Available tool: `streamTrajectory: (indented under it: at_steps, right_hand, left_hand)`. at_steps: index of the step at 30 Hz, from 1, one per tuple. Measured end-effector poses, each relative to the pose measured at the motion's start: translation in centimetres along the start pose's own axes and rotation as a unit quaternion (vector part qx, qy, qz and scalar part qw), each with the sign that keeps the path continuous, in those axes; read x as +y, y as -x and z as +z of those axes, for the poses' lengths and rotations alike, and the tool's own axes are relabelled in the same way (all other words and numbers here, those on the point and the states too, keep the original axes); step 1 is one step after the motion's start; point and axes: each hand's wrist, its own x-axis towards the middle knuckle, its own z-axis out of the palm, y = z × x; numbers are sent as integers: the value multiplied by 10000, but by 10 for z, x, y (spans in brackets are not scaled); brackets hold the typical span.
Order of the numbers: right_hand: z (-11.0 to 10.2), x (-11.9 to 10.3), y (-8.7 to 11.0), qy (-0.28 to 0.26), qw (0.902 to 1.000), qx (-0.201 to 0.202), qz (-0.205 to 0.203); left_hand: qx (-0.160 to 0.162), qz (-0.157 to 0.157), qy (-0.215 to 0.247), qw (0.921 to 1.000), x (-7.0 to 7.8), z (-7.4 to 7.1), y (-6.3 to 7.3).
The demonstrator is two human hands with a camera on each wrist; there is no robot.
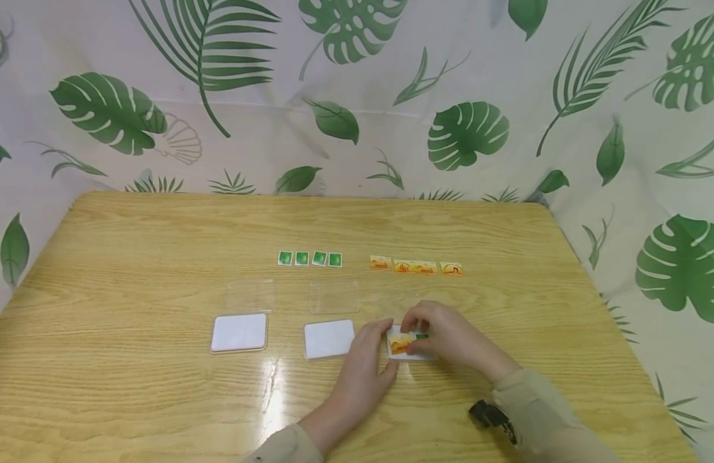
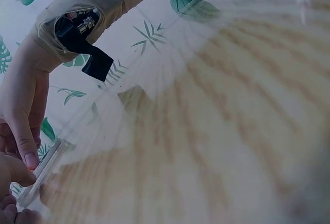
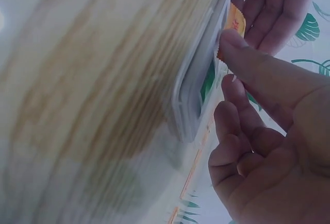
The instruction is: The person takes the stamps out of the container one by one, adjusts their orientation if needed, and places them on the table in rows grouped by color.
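An orange stamp (image 1: 400, 344) with a serrated edge is pinched between the thumb and fingers of my right hand (image 1: 449, 334), over a white card in a clear case (image 1: 411, 355). In the right wrist view the orange stamp (image 3: 235, 20) stands tilted off the card. A green stamp (image 1: 422, 336) lies on the card's right part, partly hidden by the right hand. My left hand (image 1: 362, 366) holds the case at its left end, index finger at the far corner and thumb near the front edge.
Two more cases with white cards (image 1: 239, 332) (image 1: 329, 339) lie to the left. Clear plastic lids (image 1: 249, 296) (image 1: 335, 298) lie behind them. Farther back are a row of green stamps (image 1: 301, 258) and a row of orange stamps (image 1: 414, 266). A leaf-patterned cloth (image 1: 391, 148) hangs behind the table.
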Motion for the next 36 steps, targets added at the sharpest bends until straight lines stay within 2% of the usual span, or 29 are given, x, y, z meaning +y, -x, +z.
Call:
streamTrajectory:
  at_steps: [7, 16, 25, 36]
  right_hand:
    - [-9, 1, 3, -198, 9996, 7, 220]
    - [-33, 15, 4, -93, 9980, 385, 488]
    - [-64, 53, 0, 64, 9926, 709, 984]
    - [-86, 96, -4, 139, 9855, 961, 1390]
  left_hand:
    - [-48, -66, 59, 9999, 1, 0, 0]
    - [-17, -108, 51, 9999, 2, 0, 1]
    - [27, -56, 48, 10000, 1, 0, 0]
    - [10, 1, 38, 10000, 1, -1, 1]
